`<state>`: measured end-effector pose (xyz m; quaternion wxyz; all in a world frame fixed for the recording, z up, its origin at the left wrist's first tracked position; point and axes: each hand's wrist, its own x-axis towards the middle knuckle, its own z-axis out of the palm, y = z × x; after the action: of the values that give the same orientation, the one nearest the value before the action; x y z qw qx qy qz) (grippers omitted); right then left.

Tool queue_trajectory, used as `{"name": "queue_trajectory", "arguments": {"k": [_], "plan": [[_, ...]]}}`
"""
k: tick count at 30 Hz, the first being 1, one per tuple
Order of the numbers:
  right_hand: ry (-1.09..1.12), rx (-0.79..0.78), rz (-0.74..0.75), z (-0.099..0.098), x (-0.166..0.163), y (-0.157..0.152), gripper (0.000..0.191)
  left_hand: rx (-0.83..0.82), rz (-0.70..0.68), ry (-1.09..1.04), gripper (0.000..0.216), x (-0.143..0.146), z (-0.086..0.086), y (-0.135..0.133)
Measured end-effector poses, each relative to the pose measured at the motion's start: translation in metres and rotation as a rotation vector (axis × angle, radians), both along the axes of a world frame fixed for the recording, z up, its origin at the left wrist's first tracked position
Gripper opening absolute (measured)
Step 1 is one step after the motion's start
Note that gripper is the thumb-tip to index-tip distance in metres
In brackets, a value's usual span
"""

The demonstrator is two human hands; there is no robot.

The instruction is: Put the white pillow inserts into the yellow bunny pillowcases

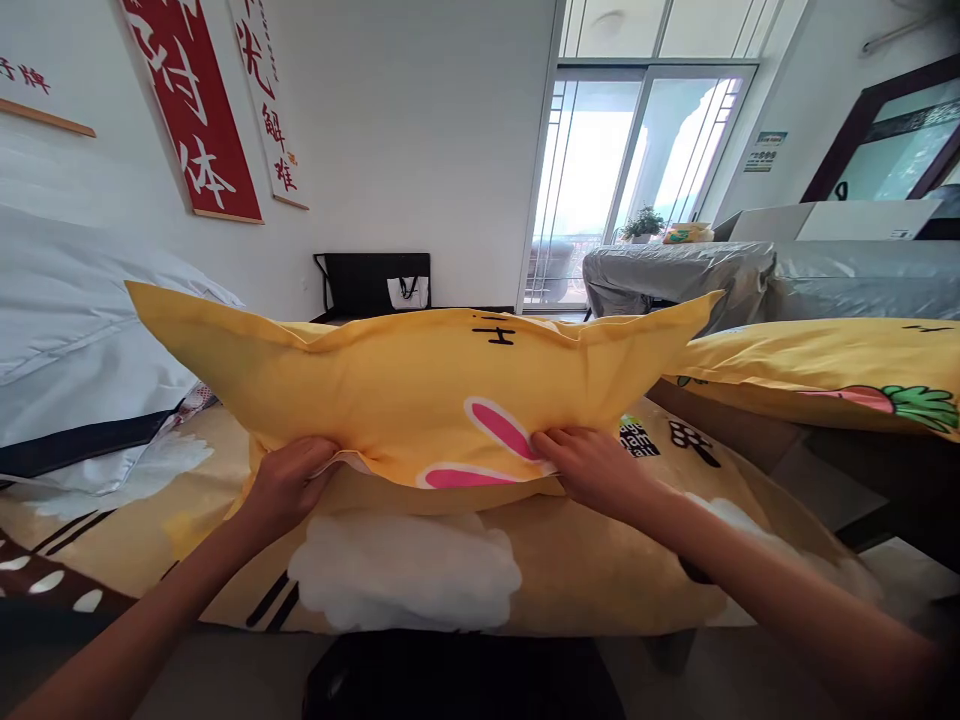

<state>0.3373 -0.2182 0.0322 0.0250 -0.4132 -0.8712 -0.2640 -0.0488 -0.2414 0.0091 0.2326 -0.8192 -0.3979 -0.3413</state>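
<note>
A yellow pillow (pixel 420 390) with pink-and-white rabbit ears printed on it spans the middle of the head view, its two far corners poking up and outward. My left hand (pixel 292 480) is closed on the near edge at the left. On the right, my right hand (pixel 589 465) grips the same edge beside the printed ears, fingers curled over the fabric. Beneath the pillow lies a tan bedspread (pixel 600 580) with a white cloud print.
White bedding (pixel 82 320) is piled at the left. Another yellow pillow (pixel 810 365) with a carrot print lies at the right. Behind it stands plastic-covered furniture (pixel 675 270). A black bench (pixel 371 275) with a white bag (pixel 407 292) is by the far wall, left of a glass door (pixel 600 170).
</note>
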Motion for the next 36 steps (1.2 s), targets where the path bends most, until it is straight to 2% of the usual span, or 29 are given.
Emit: {"name": "queue_trajectory", "arguments": {"k": [2,4,8,11,13,15,18,20,24,30,36], "plan": [[-0.019,0.116,0.002,-0.008,-0.004,-0.004,0.031,0.037,0.027,-0.020,0.025,0.003,-0.002,0.002],[-0.033,0.167,0.020,-0.011,-0.008,-0.008,0.029,0.076,0.042,-0.001,0.029,0.006,-0.002,0.004],[0.053,0.155,0.070,-0.004,-0.021,-0.019,0.011,0.124,0.058,0.083,0.026,0.009,0.000,0.004],[0.123,0.181,0.267,-0.002,-0.041,-0.030,0.016,0.139,0.075,0.100,0.016,0.012,0.003,0.001],[0.119,0.231,0.468,-0.008,-0.059,-0.038,0.023,0.137,0.072,0.100,0.010,0.013,0.006,-0.001],[0.088,0.243,0.646,-0.019,-0.079,-0.046,0.029,0.122,0.061,0.109,0.012,0.013,0.008,-0.001],[0.107,0.197,0.748,-0.037,-0.109,-0.054,0.036,0.087,0.039,0.116,0.018,0.012,0.011,-0.001],[0.157,0.159,0.700,-0.042,-0.121,-0.051,0.041,0.059,0.014,0.099,0.016,0.010,0.011,-0.002],[0.209,0.099,0.460,-0.038,-0.120,-0.029,0.035,-0.038,-0.025,0.032,0.025,0.009,0.012,-0.007],[0.301,0.079,0.314,-0.036,-0.076,-0.007,0.034,-0.091,-0.100,-0.007,0.036,0.010,0.011,-0.012],[0.201,0.014,0.019,-0.035,-0.028,0.005,0.035,-0.135,-0.176,0.084,0.037,0.003,0.013,-0.013]]}}
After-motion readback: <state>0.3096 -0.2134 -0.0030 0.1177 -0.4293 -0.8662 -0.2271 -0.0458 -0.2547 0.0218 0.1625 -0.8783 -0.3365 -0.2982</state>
